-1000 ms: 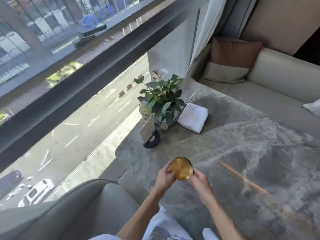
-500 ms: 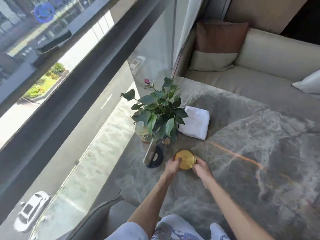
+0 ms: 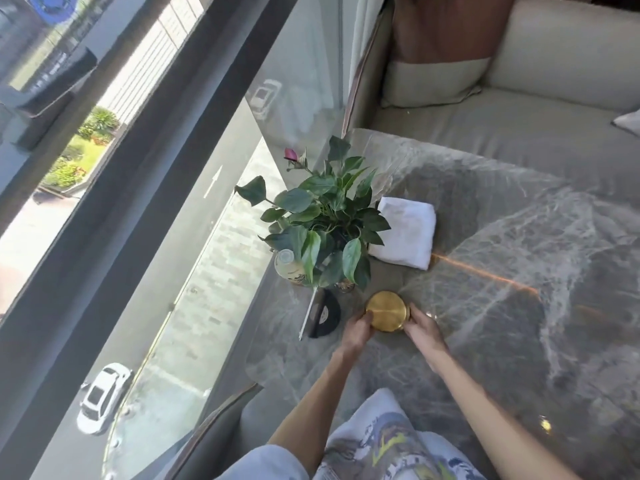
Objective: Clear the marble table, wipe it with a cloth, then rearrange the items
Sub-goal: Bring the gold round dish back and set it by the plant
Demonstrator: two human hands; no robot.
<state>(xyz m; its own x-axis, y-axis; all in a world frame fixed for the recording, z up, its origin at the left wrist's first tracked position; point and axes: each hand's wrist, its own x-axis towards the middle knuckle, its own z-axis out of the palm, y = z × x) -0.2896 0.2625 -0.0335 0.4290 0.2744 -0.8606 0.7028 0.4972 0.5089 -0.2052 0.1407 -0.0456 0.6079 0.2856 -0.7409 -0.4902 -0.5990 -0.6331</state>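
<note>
Currently, your left hand (image 3: 356,332) and right hand (image 3: 423,330) flank the gold tin (image 3: 387,315), fingers pinching its rim, low over the counter (image 3: 519,306) near the plant (image 3: 325,220), probably to set it squarely.

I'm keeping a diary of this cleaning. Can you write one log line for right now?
left hand + right hand: holding gold tin | on marble table | beside plant

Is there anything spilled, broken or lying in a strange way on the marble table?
Nothing stands out. The plant, folded white towel and small bottle sit grouped at the window edge of the marble table; no spill shows.
</note>
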